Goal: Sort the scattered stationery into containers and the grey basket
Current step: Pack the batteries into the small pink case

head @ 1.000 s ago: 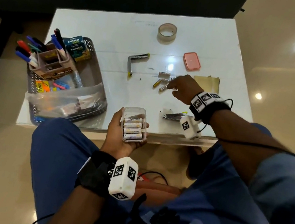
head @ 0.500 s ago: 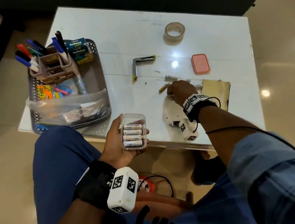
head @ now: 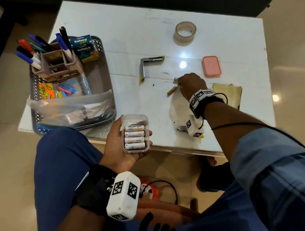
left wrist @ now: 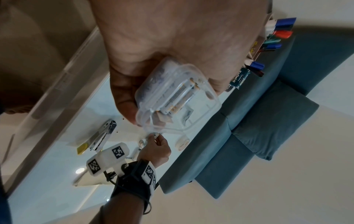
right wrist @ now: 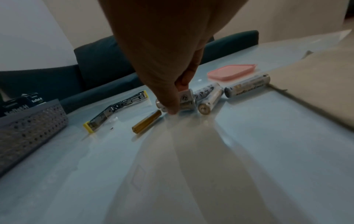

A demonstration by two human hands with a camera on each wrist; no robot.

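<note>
Dim indoors, lit from overhead — bright glare spots on the glossy white table (head: 121, 29). Wide-angle bending at edges; wrist views soft, hands blurred.

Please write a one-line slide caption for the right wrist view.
Right hand pinches a battery on the white table, beside two more batteries, a pink lid behind.

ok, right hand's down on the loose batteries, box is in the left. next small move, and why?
Probably close the right hand on the battery under its fingertips and lift it toward the clear box held in the left hand. The box is open, with batteries already in it, and more batteries still lie on the table.
</note>
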